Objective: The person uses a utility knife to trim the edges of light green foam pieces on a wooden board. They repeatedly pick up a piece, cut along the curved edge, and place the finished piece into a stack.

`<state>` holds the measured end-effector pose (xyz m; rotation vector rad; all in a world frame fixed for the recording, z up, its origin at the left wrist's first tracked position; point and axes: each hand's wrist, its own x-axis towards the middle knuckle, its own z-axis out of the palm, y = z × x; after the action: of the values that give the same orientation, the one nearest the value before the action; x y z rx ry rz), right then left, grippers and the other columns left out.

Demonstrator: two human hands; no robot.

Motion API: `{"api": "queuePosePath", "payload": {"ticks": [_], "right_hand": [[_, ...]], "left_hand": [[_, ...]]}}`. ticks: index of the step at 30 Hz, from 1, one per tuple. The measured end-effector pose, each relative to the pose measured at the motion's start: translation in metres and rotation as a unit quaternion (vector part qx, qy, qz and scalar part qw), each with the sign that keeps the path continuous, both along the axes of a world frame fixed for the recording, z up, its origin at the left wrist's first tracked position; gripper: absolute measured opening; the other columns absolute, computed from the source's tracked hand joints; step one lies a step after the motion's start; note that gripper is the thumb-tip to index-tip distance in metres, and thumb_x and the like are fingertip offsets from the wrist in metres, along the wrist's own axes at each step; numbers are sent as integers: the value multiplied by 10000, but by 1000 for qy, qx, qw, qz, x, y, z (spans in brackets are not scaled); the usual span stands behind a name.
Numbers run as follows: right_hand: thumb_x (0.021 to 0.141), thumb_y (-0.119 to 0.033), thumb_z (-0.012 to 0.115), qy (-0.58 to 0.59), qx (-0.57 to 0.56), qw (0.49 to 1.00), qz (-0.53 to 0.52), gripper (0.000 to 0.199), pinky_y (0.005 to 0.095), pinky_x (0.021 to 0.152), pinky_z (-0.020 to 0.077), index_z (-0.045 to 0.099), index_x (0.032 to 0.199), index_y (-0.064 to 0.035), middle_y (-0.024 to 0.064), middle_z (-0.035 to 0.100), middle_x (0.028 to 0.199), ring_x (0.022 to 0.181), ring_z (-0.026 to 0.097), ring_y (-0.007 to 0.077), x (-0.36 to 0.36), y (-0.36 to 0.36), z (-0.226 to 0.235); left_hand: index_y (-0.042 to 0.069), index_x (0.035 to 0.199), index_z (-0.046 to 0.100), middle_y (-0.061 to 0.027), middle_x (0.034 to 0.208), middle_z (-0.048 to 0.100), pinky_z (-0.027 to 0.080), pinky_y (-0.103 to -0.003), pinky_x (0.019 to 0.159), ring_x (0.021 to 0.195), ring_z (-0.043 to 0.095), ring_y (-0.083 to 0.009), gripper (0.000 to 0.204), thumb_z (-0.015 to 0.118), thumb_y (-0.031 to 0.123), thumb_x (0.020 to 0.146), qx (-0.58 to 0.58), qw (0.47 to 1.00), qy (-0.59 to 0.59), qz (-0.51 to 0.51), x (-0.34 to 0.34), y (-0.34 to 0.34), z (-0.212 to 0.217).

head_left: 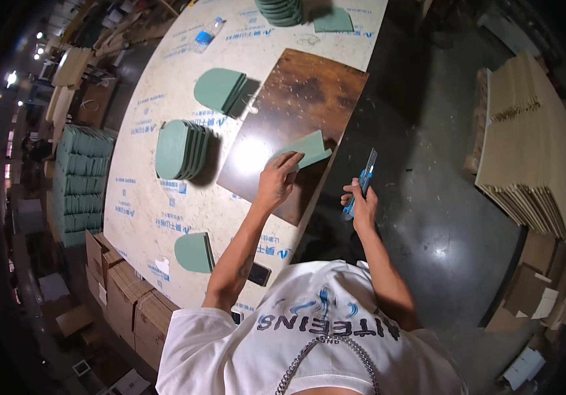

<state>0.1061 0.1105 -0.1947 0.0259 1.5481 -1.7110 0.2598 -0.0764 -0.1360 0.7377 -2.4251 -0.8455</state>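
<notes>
At the centre of the frame we see the left hand [276,181], fingers spread flat, pressing on a green foam piece [306,150] that lies on a dark brown board [296,99]. Just to the right, beyond the counter [144,197] edge, the right hand [361,204] has its grip clamped around a blue utility knife [362,181]. Stacks of green foam shapes [181,150] stand to the left.
</notes>
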Motion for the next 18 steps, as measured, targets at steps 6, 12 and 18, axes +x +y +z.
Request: {"api": "queuePosePath", "payload": {"ticks": [6,12,18], "right_hand": [[1020,-222,603,10,88,996,8,225,304,560,537,574,1110,-17,77,643,817,631,621,147,4,68,-27],[1019,-167,560,119,177,948,236,460,326,505,581,387,1419,-21,90,604,824,609,641,160,15,56,-2],[1001,-162,480,168,312,835,420,452,391,520,558,366,1396,25,171,649,687,489,650,257,19,2,38]], "left_hand": [[89,1354,592,-209,1517,407,207,-640,1145,1421,359,-392,628,693,491,882,-69,975,-213,-18,27,59,-83],[31,1438,474,-259,1495,414,217,-594,1143,1409,355,-404,626,584,432,970,-129,966,-151,164,-15,21,-111],[38,1421,488,-223,1502,420,221,-587,1134,1413,340,-383,603,504,445,977,-133,957,-177,185,-23,17,-131]]}}
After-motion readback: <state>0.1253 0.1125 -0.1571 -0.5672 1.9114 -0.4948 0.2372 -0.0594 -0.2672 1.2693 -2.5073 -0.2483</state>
